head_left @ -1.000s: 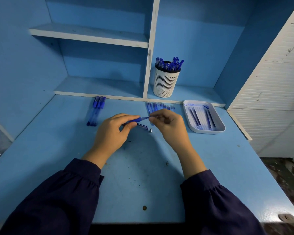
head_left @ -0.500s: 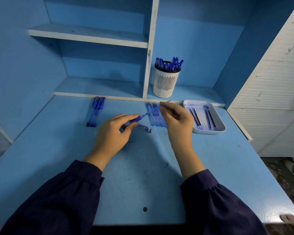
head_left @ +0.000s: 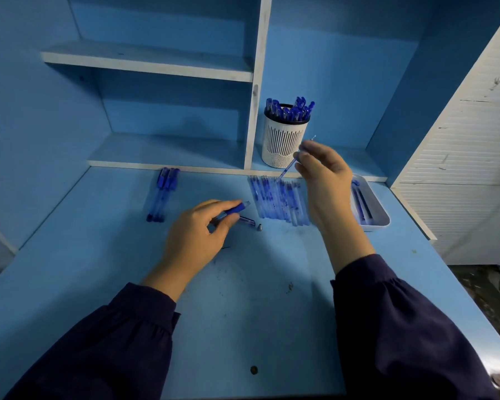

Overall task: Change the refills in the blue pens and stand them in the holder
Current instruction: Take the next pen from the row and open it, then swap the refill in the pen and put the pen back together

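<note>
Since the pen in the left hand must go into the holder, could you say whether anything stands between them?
Partly: the right hand, pinching a refill, is raised in front and right of the holder. A row of refills lies flat on the desk between it and the pen in the left hand.

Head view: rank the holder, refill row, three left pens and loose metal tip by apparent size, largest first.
Largest: holder and refill row, about alike, so unranked.
Next: three left pens.
Smallest: loose tip, by far.
</note>
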The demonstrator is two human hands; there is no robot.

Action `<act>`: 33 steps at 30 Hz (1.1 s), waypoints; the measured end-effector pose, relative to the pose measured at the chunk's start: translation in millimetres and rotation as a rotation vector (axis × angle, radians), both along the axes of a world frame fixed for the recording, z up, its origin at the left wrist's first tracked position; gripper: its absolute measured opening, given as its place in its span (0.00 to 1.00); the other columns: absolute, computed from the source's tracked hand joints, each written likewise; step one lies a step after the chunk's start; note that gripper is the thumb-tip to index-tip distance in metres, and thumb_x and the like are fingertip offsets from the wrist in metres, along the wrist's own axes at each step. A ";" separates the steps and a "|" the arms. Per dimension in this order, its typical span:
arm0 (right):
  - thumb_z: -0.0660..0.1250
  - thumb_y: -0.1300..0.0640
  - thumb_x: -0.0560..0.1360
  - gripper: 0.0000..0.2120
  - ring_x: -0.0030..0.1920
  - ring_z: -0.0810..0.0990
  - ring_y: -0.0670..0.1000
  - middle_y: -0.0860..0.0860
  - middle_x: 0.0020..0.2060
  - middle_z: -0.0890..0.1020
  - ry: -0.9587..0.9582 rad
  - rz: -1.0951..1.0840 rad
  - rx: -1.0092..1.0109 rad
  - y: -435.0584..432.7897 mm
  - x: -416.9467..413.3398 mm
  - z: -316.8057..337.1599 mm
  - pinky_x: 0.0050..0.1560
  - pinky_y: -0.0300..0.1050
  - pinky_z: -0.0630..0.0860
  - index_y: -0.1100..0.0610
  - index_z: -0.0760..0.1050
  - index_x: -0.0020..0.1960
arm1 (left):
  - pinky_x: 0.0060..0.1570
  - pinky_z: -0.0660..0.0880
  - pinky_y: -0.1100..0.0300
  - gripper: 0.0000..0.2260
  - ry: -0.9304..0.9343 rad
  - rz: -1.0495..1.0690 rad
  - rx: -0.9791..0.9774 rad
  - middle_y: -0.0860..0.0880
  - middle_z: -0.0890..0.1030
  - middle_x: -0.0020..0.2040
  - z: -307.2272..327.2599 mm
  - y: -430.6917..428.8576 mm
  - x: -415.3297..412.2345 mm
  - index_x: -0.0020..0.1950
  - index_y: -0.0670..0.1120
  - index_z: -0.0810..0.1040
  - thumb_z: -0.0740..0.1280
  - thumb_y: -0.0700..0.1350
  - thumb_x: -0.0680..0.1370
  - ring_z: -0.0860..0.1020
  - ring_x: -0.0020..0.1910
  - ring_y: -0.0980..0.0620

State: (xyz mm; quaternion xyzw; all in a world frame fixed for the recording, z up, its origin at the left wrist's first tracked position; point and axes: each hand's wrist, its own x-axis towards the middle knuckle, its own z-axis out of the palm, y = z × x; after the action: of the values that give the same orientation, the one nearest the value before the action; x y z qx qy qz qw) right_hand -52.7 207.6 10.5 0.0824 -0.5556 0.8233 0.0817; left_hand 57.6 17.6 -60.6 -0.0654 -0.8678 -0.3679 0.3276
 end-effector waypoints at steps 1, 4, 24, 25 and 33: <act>0.68 0.69 0.73 0.10 0.47 0.80 0.51 0.55 0.47 0.82 -0.017 0.054 0.045 -0.8 -7.3 1.4 0.48 0.39 0.77 0.58 0.81 0.50 | 0.35 0.74 0.66 0.12 0.007 -0.001 0.006 0.59 0.82 0.50 -0.3 -0.6 -1.1 0.61 0.51 0.82 0.70 0.49 0.78 0.78 0.40 0.58; 0.68 0.71 0.73 0.11 0.46 0.81 0.50 0.55 0.46 0.82 -0.104 0.246 0.238 -8.6 -25.6 3.0 0.46 0.37 0.78 0.59 0.81 0.52 | 0.39 0.75 0.66 0.12 0.042 0.011 0.033 0.58 0.82 0.49 0.4 -2.6 -6.3 0.61 0.48 0.82 0.68 0.48 0.78 0.78 0.42 0.59; 0.72 0.64 0.72 0.11 0.41 0.77 0.46 0.54 0.48 0.84 0.171 0.227 1.265 -58.9 -56.1 -25.2 0.32 0.22 0.68 0.60 0.83 0.54 | 0.38 0.76 0.59 0.13 0.122 0.065 0.017 0.51 0.79 0.48 1.5 -20.1 -44.9 0.63 0.45 0.81 0.66 0.42 0.80 0.76 0.41 0.56; 0.72 0.64 0.72 0.12 0.42 0.77 0.46 0.55 0.49 0.84 0.189 0.224 1.287 -59.4 -55.6 -24.9 0.33 0.24 0.68 0.61 0.82 0.55 | 0.38 0.76 0.57 0.13 0.117 0.065 0.013 0.51 0.80 0.48 1.7 -19.6 -44.6 0.63 0.45 0.81 0.66 0.43 0.80 0.76 0.41 0.56; 0.68 0.64 0.75 0.11 0.42 0.80 0.51 0.53 0.46 0.83 0.189 0.153 1.200 -31.3 -46.4 -17.2 0.32 0.21 0.69 0.58 0.82 0.56 | 0.44 0.78 0.61 0.12 0.078 0.019 -0.012 0.56 0.81 0.52 1.8 -14.2 -40.3 0.62 0.47 0.81 0.67 0.45 0.79 0.77 0.46 0.62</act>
State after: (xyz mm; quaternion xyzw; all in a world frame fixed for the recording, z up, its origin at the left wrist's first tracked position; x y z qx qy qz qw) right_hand -99.0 176.3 -6.7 0.2262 -0.9052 0.3596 0.0105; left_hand 17.4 3.4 -58.8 -0.0732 -0.8572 -0.3568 0.3642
